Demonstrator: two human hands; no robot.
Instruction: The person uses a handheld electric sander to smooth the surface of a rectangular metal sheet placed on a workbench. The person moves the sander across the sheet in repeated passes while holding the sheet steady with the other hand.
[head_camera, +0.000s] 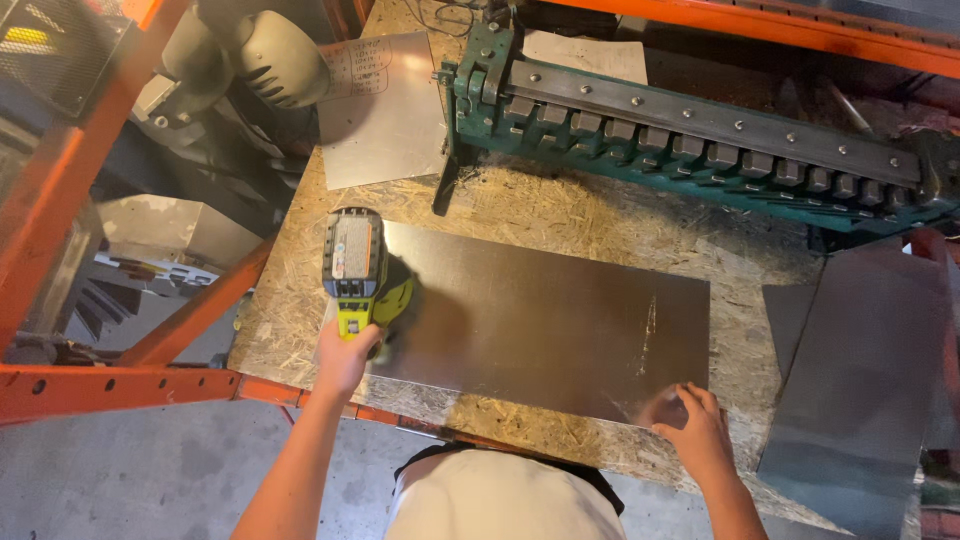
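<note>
— What is the left hand (347, 358) doing?

— It is gripping a yellow-green cordless power tool (358, 272) by the handle, fingers closed around it. The tool is standing on the left end of the large metal sheet (545, 320), its battery end pointing up toward the camera.

— And the metal sheet — where is it lying?

— It is lying flat on the chipboard counter (600, 215), long side running left to right, its near edge close to the counter's front edge. A pale scuff is showing toward its right end.

— The right hand (693, 428)?

— It is resting open on the sheet's near right corner, fingers spread and pressing down, holding nothing.

— What else is sitting around the sheet?

— Beyond it, a green bending machine (690, 150) is stretching across the back of the counter. A smaller metal sheet (385, 115) is lying beyond the large sheet's left end, just beside the machine. More grey sheets (860, 370) are leaning off to the right of the large sheet, past the counter's edge.
</note>
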